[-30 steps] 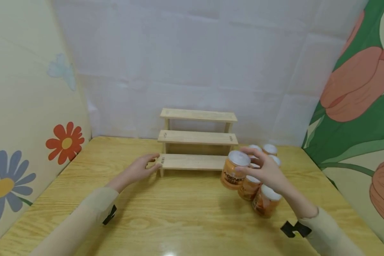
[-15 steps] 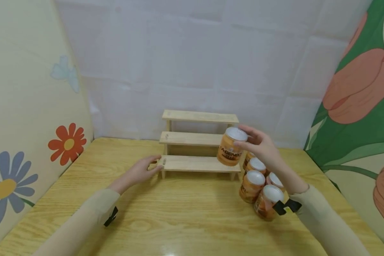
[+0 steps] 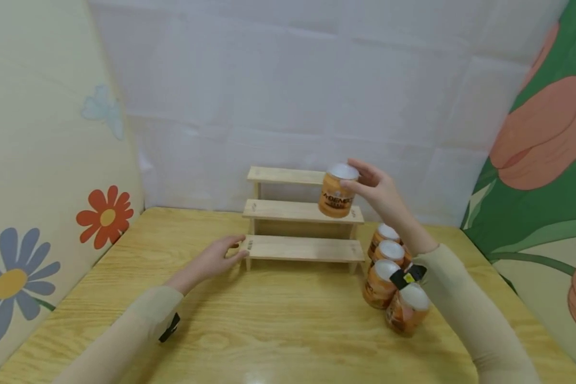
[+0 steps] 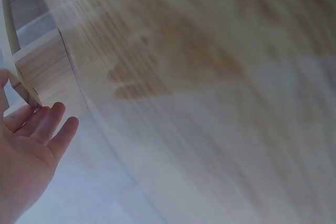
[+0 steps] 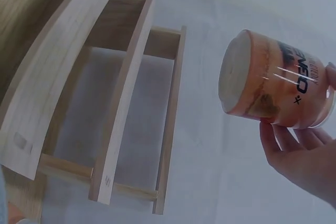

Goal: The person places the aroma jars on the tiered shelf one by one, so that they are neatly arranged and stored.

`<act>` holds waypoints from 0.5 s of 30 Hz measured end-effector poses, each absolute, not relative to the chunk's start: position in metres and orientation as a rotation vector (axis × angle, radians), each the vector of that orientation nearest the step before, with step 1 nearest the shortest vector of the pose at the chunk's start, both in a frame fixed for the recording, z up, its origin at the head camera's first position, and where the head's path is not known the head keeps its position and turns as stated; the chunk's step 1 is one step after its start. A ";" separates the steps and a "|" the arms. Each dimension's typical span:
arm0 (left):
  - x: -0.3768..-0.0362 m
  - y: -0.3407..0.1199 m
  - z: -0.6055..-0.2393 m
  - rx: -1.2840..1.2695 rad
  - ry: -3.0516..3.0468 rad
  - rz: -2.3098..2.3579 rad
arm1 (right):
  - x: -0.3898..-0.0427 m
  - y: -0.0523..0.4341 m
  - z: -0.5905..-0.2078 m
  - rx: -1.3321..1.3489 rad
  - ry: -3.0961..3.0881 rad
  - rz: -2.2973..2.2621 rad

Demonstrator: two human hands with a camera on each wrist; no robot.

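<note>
Right hand (image 3: 381, 193) grips the jar (image 3: 337, 193) by its lid end, fingers curled, above the rack's (image 3: 302, 212) middle step, right end; left hand (image 3: 213, 258), fingers relaxed, steadies the bottom step's left end; advise lowering level, base flat, before release.

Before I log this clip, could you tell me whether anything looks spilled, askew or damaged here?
Nothing stands out. The rack stands level on the table, the left hand resting at its bottom step. The right hand holds one can upright in the air by the upper steps. The other cans stand together, lids on, no spill.
</note>
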State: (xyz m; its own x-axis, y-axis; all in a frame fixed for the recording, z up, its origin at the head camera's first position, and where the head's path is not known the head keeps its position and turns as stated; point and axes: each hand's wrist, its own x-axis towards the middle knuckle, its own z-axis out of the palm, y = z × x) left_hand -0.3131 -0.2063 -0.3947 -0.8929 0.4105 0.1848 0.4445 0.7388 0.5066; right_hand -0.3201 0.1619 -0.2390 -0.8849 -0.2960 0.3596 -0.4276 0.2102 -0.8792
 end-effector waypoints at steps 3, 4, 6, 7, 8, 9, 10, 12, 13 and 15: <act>-0.312 -0.206 -0.394 -0.693 -2.874 -0.855 | -0.329 0.154 -0.235 0.687 -2.344 1.796; -0.312 -0.206 -0.393 -0.690 -2.873 -0.856 | -0.333 0.151 -0.233 0.684 -2.336 1.809; -0.312 -0.206 -0.394 -0.687 -2.871 -0.853 | -0.339 0.144 -0.231 0.675 -2.316 1.848; -0.312 -0.206 -0.394 -0.687 -2.870 -0.852 | -0.342 0.142 -0.230 0.672 -2.307 1.862; -0.312 -0.206 -0.394 -0.687 -2.869 -0.850 | -0.345 0.139 -0.229 0.675 -2.298 1.875; -0.312 -0.206 -0.395 -0.689 -2.867 -0.852 | -0.348 0.136 -0.229 0.672 -2.290 1.884; -0.312 -0.206 -0.395 -0.691 -2.865 -0.852 | -0.350 0.134 -0.228 0.666 -2.280 1.895; -0.313 -0.205 -0.396 -0.694 -2.861 -0.853 | -0.356 0.129 -0.227 0.661 -2.263 1.911; -0.312 -0.205 -0.397 -0.694 -2.858 -0.856 | -0.359 0.126 -0.226 0.657 -2.262 1.910; -0.312 -0.204 -0.397 -0.692 -2.852 -0.859 | -0.365 0.121 -0.225 0.651 -2.249 1.923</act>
State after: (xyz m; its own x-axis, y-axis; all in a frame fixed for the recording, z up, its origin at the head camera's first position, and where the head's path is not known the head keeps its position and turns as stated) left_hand -0.3115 -0.2036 -0.3973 -0.8943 0.3980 0.2045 0.4447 0.7401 0.5045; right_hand -0.3653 0.1211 -0.2252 -0.9016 -0.2476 0.3546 -0.3889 0.1051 -0.9153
